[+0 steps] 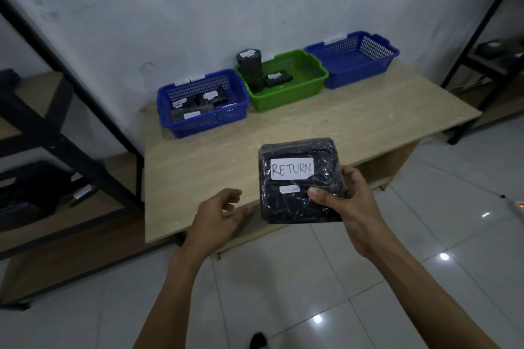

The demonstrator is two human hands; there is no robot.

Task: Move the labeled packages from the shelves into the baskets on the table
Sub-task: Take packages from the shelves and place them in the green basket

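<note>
The bench (pixel 340 127) stands against the wall, between a shelf rack on the left (pixel 42 127) and another on the right (pixel 493 65). Three baskets line the bench's far edge. The left blue basket (pixel 204 125) holds several black labelled packages. The green basket (pixel 286 99) holds one tall package upright in its far left corner and a small one lying flat. The right blue basket (pixel 357 73) sits by the far right corner. A broad stretch of bare wood runs from the baskets to the near edge.

The black wrapped package (pixel 286 207) is held in the air above the bench's near edge, right of its middle. It is nearly square, so no long axis shows. Its labelled face tilts up toward the wearer, and the word "RETURN" runs roughly along the near edge.

The right grip (pixel 348 207) clasps the package's right side, thumb on top. The left grip (pixel 218 215) is released, fingers loosely curled, just beside the package's left edge.
</note>
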